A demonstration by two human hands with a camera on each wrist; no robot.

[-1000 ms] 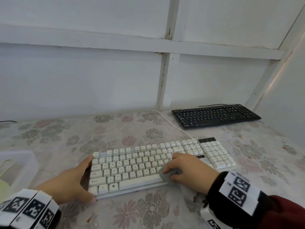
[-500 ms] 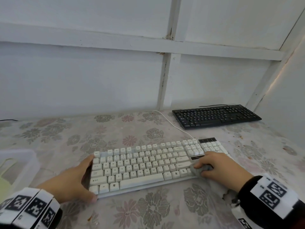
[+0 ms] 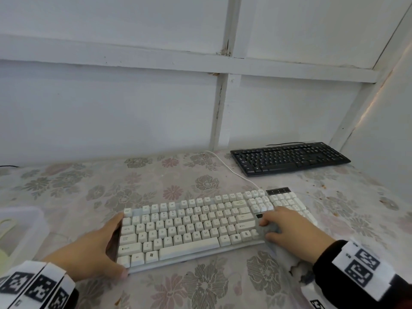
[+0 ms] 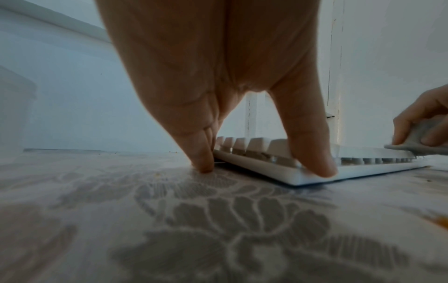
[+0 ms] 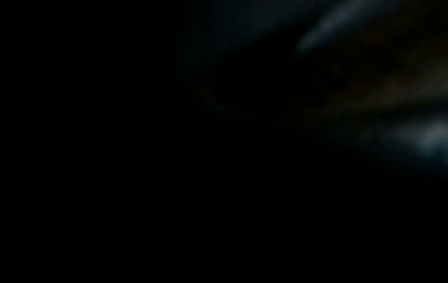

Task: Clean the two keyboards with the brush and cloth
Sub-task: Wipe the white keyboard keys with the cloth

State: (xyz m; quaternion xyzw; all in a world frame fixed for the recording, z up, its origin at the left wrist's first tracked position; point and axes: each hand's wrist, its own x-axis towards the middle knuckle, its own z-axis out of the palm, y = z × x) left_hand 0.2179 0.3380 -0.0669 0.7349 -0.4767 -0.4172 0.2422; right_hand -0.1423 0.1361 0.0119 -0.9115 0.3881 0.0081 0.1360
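Note:
A white keyboard (image 3: 200,226) lies near me on the floral tablecloth (image 3: 156,181). My left hand (image 3: 112,244) braces its left end: straight fingers lie along the side edge and the thumb (image 4: 312,162) presses the front corner. My right hand (image 3: 265,229) pinches a grey cloth (image 3: 273,230) against the keys between the main block and the number pad. The left wrist view shows the cloth (image 4: 417,142) lying on the key tops. A black keyboard (image 3: 289,158) sits at the back right, untouched. No brush shows clearly. The right wrist view is dark.
A translucent plastic container (image 3: 33,221) stands at the left edge with something pale yellow-green inside. The white keyboard's cable (image 3: 231,171) runs back toward the wall. White walls close the table at the back and right.
My right hand slid the cloth rightward along the lower key rows, from the space bar's right end to beside the number pad. The left hand and both keyboards stayed put.

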